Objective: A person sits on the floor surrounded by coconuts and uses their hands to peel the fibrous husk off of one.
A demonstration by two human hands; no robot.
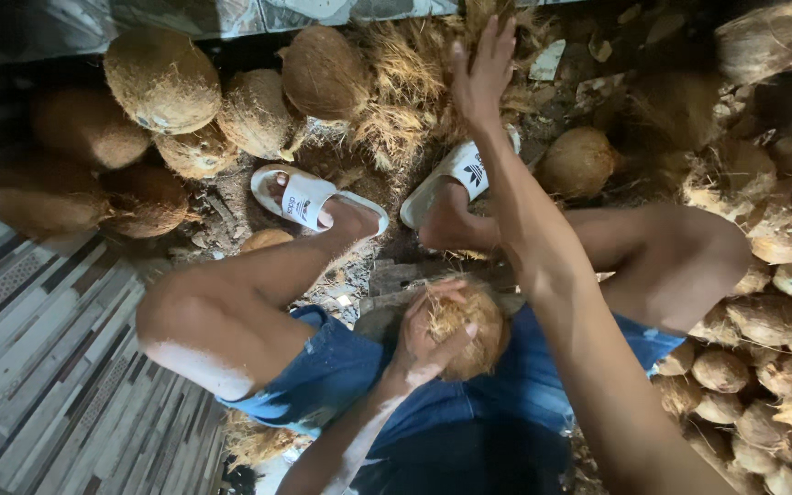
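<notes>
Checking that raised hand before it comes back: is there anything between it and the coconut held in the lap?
Nothing visible. The right hand is raised, fingers spread and empty, above the sandals. Only its own forearm runs beside the coconut, which the left hand grips.

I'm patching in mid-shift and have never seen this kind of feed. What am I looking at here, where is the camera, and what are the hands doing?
There is no machine: one camera on a person's head looks down at their own bare hands and knees. They sit low, feet in white slides. The left hand grips a fibrous coconut between the knees. The right hand is raised, open and empty, fingers spread. On the ground lie loose husk fibres, big unhusked coconuts at upper left, and a heap of husked coconuts on the right.
</notes>
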